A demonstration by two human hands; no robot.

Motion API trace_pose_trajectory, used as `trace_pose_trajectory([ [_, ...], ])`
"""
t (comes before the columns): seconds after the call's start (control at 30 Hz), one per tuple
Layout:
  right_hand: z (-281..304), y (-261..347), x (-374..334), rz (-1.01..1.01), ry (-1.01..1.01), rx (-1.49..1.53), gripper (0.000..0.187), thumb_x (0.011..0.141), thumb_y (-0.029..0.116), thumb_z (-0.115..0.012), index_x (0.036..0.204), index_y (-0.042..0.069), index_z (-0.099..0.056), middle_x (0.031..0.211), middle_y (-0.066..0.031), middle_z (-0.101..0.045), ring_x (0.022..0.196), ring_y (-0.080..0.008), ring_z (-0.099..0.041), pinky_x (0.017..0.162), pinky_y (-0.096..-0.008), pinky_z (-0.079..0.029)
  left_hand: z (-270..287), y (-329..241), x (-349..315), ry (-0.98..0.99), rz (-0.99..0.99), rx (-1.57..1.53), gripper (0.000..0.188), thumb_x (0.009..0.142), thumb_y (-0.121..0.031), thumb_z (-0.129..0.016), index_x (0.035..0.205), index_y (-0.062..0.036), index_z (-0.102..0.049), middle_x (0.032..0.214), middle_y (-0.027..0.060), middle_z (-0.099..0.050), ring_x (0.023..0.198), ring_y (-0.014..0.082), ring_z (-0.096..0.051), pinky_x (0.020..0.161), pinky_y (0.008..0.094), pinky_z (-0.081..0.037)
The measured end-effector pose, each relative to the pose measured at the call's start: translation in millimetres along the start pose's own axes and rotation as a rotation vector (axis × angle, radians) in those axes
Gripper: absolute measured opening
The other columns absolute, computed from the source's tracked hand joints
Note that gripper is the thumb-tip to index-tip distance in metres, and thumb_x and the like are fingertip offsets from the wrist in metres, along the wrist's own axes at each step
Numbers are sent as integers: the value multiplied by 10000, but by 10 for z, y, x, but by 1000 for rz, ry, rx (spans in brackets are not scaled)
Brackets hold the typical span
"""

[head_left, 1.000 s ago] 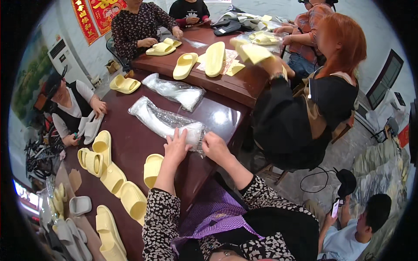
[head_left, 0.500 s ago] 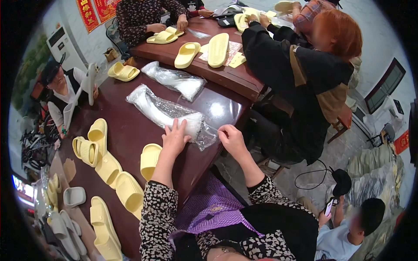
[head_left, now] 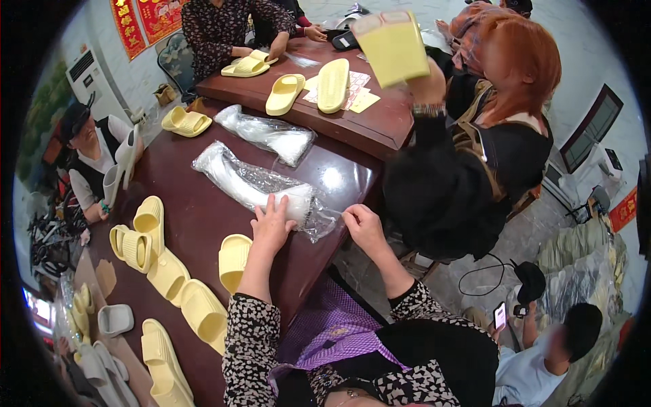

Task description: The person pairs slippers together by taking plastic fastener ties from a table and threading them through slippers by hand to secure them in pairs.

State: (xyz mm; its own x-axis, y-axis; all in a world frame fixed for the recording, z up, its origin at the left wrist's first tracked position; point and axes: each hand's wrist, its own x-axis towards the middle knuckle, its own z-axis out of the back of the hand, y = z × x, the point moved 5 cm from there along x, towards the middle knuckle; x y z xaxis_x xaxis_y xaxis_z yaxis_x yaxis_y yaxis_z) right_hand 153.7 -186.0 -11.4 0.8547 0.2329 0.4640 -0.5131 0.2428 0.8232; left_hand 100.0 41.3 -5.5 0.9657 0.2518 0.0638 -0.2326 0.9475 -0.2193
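A clear plastic bag (head_left: 234, 178) with a bundle of thin white strands (head_left: 296, 202) lies on the dark red table. My left hand (head_left: 272, 225) rests on the bundle's near end, fingers spread. Beside the bag's right end, my right hand (head_left: 364, 224) is closed in a pinch, with a thin clear strand (head_left: 338, 213) running from the bag to its fingertips. Beyond lies a second bagged white bundle (head_left: 266, 136). A single yellow slipper (head_left: 234, 262) sits just left of my left forearm.
Several yellow slippers (head_left: 203, 308) line the table's left side, near a grey slipper (head_left: 115, 319). Another table (head_left: 380, 129) adjoins at the back. A co-worker at the right raises a flat yellow piece (head_left: 393, 57); a person (head_left: 542, 366) with a phone is at lower right.
The co-worker at the right has turned and lifted a flat yellow piece above the back table. My hands keep nearly the same place at the bag; the whole view has shifted slightly.
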Motion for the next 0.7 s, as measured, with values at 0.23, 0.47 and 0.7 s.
trace_pose_trajectory([
  [0.23, 13, 113, -88, 39, 49, -224, 104, 835, 119, -628, 846, 15, -622, 829, -155, -605, 759, -329, -604, 666, -385, -488, 294, -92, -179, -115, -44, -90, 689, 813, -226, -678, 1416, -172, -350, 1494, 174, -267, 1278, 422, -372, 959, 526, -401],
  [0.47, -155, 517, -278, 365, -80, -92, 110, 831, 84, -626, 896, -1, -598, 795, -151, -590, 729, -324, -600, 647, -372, -497, 1560, 54, -758, -659, -322, -490, 533, 844, -117, -637, 1324, 15, -446, 1330, 226, -479, 1216, 345, -488, 1016, 405, -381],
  [0.7, -865, 906, -763, 537, 230, 4, 108, 808, 53, -627, 901, 10, -592, 779, -145, -602, 700, -319, -611, 615, -380, -503, 2362, 414, -1651, -1004, -398, -1264, 470, 929, -181, -559, 1300, 74, -425, 1266, 164, -531, 1150, 275, -532, 982, 367, -410],
])
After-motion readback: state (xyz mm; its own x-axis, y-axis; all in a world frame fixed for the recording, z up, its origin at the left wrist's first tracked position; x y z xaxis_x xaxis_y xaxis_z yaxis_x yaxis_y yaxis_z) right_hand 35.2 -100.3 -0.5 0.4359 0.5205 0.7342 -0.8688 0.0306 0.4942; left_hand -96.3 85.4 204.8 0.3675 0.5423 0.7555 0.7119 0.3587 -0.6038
